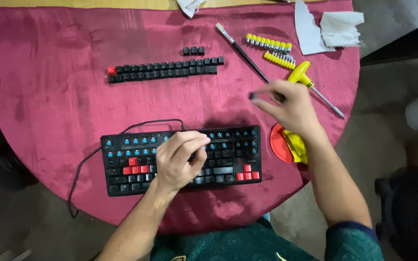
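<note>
Resting on a black mechanical keyboard [182,159] at the near edge of a red-clothed table [49,96], the left hand [180,159] curled its fingers [197,145] over the keys. The right hand [289,106], blurred, pinched a dark keycap [252,96] between fingertips, above the keyboard, near rows of removed keycaps [163,70] and a yellow-handled screwdriver [310,84].

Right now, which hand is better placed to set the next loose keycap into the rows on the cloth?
Probably the right hand: it hovers nearer the black keycap rows; the left hand rests on the black keyboard.
</note>
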